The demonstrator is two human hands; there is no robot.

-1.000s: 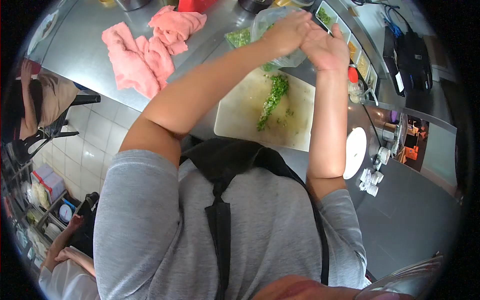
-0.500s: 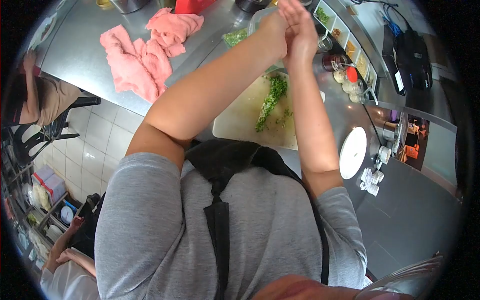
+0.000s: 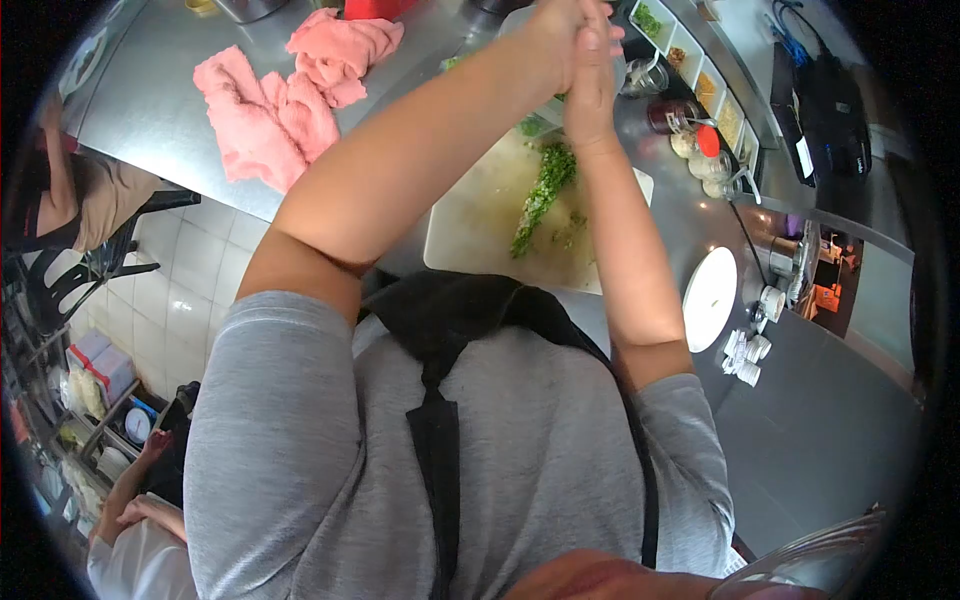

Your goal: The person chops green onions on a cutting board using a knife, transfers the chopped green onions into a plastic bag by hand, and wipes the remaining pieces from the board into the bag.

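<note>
My left hand (image 3: 562,35) and my right hand (image 3: 591,88) meet palm to palm at the top edge, with fingers stretched out and partly overlapping. No object shows in either; the left one is slightly blurred. Beneath my forearms lies a white cutting board (image 3: 470,230) bearing a long pile of chopped green herbs (image 3: 545,195), with small scattered bits beside it. Behind the hands, a clear plastic bag or container (image 3: 517,20) is mostly hidden.
Pink towels (image 3: 265,125) lie on the metal counter (image 3: 150,110) at left. At right are garnish trays (image 3: 705,90), a red-lidded jar (image 3: 708,140), more jars and a white plate (image 3: 710,300). Two people (image 3: 60,195) (image 3: 145,550) are at the far left.
Both hands have moved up and left, staying together while their fingers shifted against each other. My right forearm has swung left, uncovering jars beside the trays. The herbs remain on the board.
</note>
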